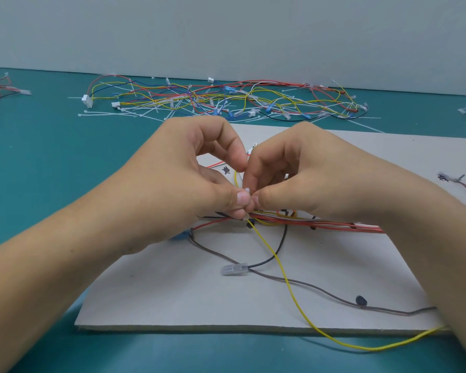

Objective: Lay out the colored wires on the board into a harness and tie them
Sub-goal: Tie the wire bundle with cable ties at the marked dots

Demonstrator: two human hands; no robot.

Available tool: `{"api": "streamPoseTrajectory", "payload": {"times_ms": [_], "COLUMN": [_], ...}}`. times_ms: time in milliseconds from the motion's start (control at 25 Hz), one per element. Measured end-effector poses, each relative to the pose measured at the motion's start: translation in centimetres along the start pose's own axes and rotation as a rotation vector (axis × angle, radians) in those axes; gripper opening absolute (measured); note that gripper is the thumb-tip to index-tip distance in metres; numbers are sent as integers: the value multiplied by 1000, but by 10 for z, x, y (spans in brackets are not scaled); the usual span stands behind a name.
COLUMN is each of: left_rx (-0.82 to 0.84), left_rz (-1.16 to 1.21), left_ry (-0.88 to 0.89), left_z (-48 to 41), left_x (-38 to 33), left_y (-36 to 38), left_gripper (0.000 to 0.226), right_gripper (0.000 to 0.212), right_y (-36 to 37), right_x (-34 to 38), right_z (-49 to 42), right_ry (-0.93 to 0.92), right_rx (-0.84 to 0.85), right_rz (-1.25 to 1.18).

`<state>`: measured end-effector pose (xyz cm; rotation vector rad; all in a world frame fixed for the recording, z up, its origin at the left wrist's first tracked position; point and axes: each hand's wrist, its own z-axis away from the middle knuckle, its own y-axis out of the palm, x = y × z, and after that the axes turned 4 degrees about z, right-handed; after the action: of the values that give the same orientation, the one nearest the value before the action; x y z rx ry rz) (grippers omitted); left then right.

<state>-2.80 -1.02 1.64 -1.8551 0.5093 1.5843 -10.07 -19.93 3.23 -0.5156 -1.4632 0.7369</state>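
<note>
Both the left hand (pixel 189 179) and right hand (pixel 301 179) pinch a white cable tie (pixel 247 190) above the red wires (pixel 320 224) on the board (pixel 172 300). Tying looks barely begun: the yellow wire (pixel 280 265), black wire (pixel 280 243) and brown wire (pixel 320 288) sprawl loose.

Left hand (pixel 180 170), right hand (pixel 296 170) meet; fingers (pixel 233 148) curled, thumb tips pinching.

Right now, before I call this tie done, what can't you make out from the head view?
White tie: only a nub shows in the head view; the left hand and right hand pinching it hide any loop.
Red wires: their crossing sits behind both thumbs.
Blue item: mostly under the left wrist.
Brown wire: its end runs under the right forearm.
</note>
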Motion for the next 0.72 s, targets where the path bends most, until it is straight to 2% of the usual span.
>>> {"api": "streamPoseTrajectory", "payload": {"times_ms": [160, 320, 720], "left_rx": [3, -5, 22], "left_rz": [-10, -4, -41], "left_ry": [2, -8, -24], "left_z": [-1, -1, 0], "left_x": [0, -1, -3], "left_y": [0, -1, -4], "left_gripper": [29, 29, 33], "right_gripper": [5, 8, 6], "right_y": [-1, -1, -2], "right_x": [2, -2, -10], "right_z": [0, -1, -2], "right_ry": [15, 16, -19], "right_rx": [16, 41, 93], "right_rz": [-76, -172, -193]}}
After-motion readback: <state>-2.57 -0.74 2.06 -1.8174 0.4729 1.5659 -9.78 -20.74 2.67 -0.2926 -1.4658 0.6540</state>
